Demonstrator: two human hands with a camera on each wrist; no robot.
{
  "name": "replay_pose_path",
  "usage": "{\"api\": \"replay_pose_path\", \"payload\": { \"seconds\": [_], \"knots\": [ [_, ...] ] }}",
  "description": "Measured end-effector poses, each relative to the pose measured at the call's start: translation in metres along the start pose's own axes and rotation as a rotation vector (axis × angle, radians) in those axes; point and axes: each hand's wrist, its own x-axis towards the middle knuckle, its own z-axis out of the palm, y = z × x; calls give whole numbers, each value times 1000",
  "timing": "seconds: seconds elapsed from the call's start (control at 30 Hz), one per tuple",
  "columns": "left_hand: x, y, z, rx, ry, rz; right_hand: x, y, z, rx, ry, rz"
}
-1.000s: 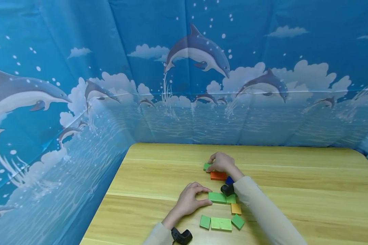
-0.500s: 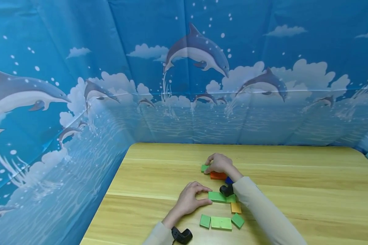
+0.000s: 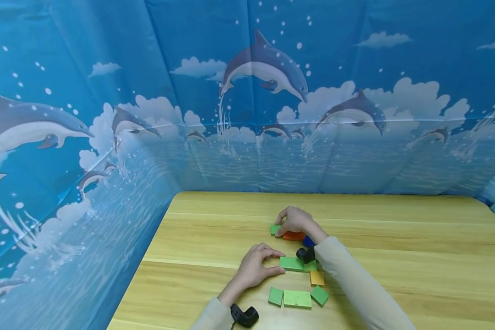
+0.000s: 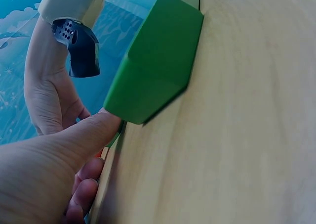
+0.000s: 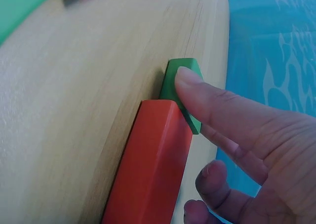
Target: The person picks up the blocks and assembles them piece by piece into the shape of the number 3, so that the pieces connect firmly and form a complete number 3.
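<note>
At the far side of the blocks, my right hand (image 3: 298, 220) pinches a small green block (image 3: 274, 230) between thumb and fingers. In the right wrist view that green block (image 5: 170, 83) stands right at the end of a red block (image 5: 148, 155), overlapping its corner. A blue block (image 3: 308, 241) sits at the red block's other end, partly behind my right wrist. Nearer to me, the thumb and index finger of my left hand (image 3: 255, 266) hold the left end of a long green block (image 3: 291, 263). The left wrist view shows the thumb against this block's end (image 4: 153, 66).
A smaller green block (image 3: 310, 266) and an orange block (image 3: 317, 278) adjoin the long green one. Closer in lie a light green block (image 3: 297, 299) and two small green blocks (image 3: 275, 296) beside it. The wooden table (image 3: 416, 256) meets a dolphin-print cloth (image 3: 354, 160).
My right hand has shifted the small green block slightly left and toward me, to the red block's left end. My left hand stays in place on the long green block.
</note>
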Motion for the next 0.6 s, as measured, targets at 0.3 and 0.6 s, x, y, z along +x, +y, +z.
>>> {"api": "replay_pose_path", "payload": {
  "seconds": [0.3, 0.6],
  "knots": [
    [1, 0, 0, 9, -6, -6, 0, 1, 0, 16, -24, -1],
    [0, 1, -1, 10, -16, -12, 0, 2, 1, 36, -43, -1]
  ]
}}
